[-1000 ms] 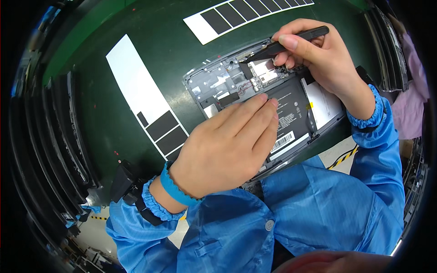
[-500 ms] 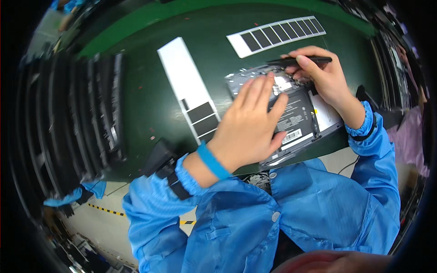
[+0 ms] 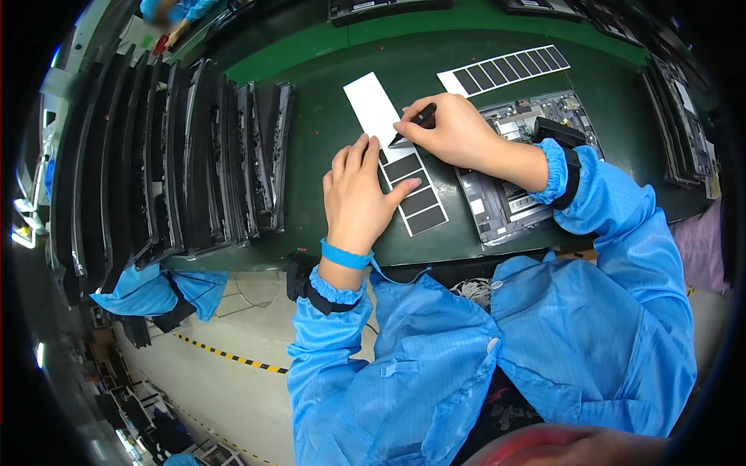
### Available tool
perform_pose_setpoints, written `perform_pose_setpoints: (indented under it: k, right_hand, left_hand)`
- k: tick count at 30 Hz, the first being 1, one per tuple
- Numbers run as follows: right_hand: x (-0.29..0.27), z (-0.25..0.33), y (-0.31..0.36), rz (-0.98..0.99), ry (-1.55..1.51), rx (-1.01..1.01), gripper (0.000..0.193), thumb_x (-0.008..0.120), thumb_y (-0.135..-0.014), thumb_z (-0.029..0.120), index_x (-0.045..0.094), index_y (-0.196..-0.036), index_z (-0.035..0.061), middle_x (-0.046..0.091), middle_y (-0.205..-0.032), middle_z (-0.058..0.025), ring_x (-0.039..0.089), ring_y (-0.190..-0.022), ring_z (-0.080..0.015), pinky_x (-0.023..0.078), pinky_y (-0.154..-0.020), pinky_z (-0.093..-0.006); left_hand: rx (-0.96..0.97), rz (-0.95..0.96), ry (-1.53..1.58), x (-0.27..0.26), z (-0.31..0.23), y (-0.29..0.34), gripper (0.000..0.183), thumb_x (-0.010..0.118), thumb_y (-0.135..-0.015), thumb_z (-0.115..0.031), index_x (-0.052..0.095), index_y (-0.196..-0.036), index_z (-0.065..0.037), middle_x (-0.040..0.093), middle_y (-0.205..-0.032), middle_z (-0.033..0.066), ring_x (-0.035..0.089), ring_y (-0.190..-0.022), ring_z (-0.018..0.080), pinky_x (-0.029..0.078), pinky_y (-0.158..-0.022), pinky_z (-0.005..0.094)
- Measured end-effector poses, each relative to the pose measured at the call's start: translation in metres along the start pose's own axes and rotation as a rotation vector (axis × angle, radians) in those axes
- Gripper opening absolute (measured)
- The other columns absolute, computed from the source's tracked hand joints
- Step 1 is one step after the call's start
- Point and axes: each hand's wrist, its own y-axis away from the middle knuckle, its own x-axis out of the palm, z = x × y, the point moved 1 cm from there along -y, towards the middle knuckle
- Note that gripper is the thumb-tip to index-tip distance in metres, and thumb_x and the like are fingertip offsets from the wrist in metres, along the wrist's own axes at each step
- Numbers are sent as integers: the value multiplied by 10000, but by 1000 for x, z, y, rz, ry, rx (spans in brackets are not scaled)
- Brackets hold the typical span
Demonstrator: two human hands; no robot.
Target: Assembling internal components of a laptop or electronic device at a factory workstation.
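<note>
My left hand (image 3: 357,190) lies with spread fingers along the left edge of a white strip (image 3: 373,101) that carries several black rectangular stickers (image 3: 422,200). In my right hand (image 3: 451,128) is a pair of slim black tweezers (image 3: 423,116), held like a pen. Their pointed tip reaches down to the strip, just above the black stickers. Under my right forearm lies an opened laptop base (image 3: 486,206) with its circuit board and battery exposed; the forearm and sleeve cover part of it.
A second strip of black stickers (image 3: 513,70) lies at the far right of the green table (image 3: 311,210). Several dark laptop parts (image 3: 186,155) stand in a row on the left. More are stacked (image 3: 676,116) at the right edge. Another person's hand (image 3: 177,33) shows at the far left.
Both hands have left the laptop base and moved left to the near sticker strip. The tweezers went along in my right hand. The whole view has shifted too.
</note>
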Motion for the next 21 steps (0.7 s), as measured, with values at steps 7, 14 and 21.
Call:
perform_pose_setpoints:
  k: [7, 14, 21]
  right_hand:
    - [4, -1, 1, -20, 34, -96, 255, 684, -816, 247, 723, -871, 1, 709, -866, -160, 663, -683, -273, 349, -1065, -394]
    - [-13, -8, 6, -69, -327, 2, 227, 718, -809, 189, 722, -888, -24, 716, -840, -116, 656, -702, -156, 508, -823, -296]
    - [-133, -31, 55, -183, -549, 83, 271, 691, -876, 203, 668, -1026, -21, 684, -861, -85, 676, -695, -141, 552, -580, -238]
  left_hand:
    - [-16, 36, -32, 6, -6, -1, 789, 728, -730, -536, 528, -1327, -62, 420, -1437, 162, 382, -1293, 357, 334, -1026, 497]
    - [-128, 56, -20, 6, -16, -6, 836, 731, -706, -585, 513, -1346, -93, 335, -1512, 142, 265, -1382, 416, 264, -1073, 553]
    - [39, -33, 198, -15, -31, -22, 522, 738, -775, -270, 571, -1195, -8, 502, -1319, 216, 435, -1236, 417, 394, -995, 471]
